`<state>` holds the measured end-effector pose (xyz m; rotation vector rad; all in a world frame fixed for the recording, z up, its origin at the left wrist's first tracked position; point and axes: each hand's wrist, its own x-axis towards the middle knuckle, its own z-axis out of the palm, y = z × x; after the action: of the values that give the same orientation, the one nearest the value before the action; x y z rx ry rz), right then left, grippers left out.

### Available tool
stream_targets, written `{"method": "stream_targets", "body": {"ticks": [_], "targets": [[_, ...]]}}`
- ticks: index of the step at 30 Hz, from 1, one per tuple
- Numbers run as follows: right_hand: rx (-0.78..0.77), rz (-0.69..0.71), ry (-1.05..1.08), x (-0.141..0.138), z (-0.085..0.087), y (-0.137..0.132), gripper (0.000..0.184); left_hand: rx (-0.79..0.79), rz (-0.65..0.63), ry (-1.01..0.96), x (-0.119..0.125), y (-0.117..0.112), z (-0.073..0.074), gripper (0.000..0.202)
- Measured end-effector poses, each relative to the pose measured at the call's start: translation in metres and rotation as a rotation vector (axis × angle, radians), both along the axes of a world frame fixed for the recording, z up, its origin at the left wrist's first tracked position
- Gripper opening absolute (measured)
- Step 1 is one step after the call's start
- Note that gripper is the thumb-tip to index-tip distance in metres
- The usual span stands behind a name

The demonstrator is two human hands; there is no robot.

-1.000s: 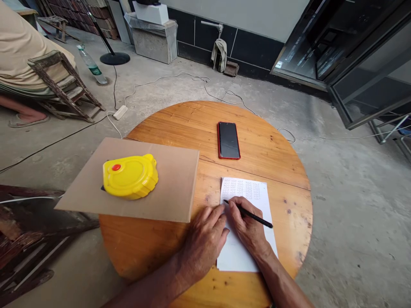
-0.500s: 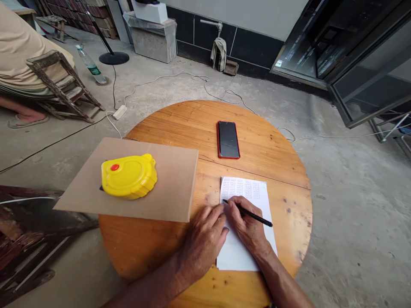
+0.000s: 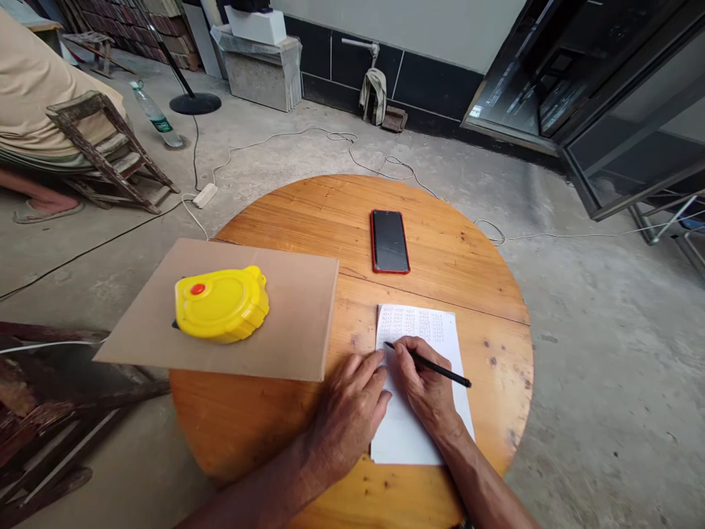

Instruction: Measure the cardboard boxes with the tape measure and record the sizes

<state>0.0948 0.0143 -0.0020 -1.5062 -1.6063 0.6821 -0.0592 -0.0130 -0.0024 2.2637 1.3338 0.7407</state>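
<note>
A black pen (image 3: 440, 366) is pinched in my right hand (image 3: 427, 389), its tip touching the white paper (image 3: 410, 441). Several rows of small handwritten characters fill the upper part of the sheet. My left hand (image 3: 352, 404) lies on the left edge of the paper and the tabletop, its fingers loosely bent and holding nothing. Beyond the sheet lies a dark phone in a red case (image 3: 391, 241). To the left, a yellow tape measure with a red button (image 3: 223, 303) rests on a flat piece of cardboard (image 3: 297, 323).
The round wooden table (image 3: 474, 257) carries all this; the cardboard overhangs its left edge. A person sits on a wooden chair (image 3: 110, 147) at far left, beside a plastic bottle (image 3: 157, 116). Cables and a power strip (image 3: 205, 195) lie on the concrete floor.
My right hand and the pen have shifted very slightly right along the writing line, with the pen's back end a little higher. My left hand stays in place.
</note>
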Motion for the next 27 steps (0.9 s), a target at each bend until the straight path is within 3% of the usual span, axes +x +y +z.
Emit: {"method": "stream_targets", "body": {"ticks": [27], "targets": [[0.001, 0.023, -0.053, -0.0017, 0.004, 0.0011, 0.019, -0.011, 0.003, 0.006, 0.0001, 0.0002, 0.0018, 0.019]]}}
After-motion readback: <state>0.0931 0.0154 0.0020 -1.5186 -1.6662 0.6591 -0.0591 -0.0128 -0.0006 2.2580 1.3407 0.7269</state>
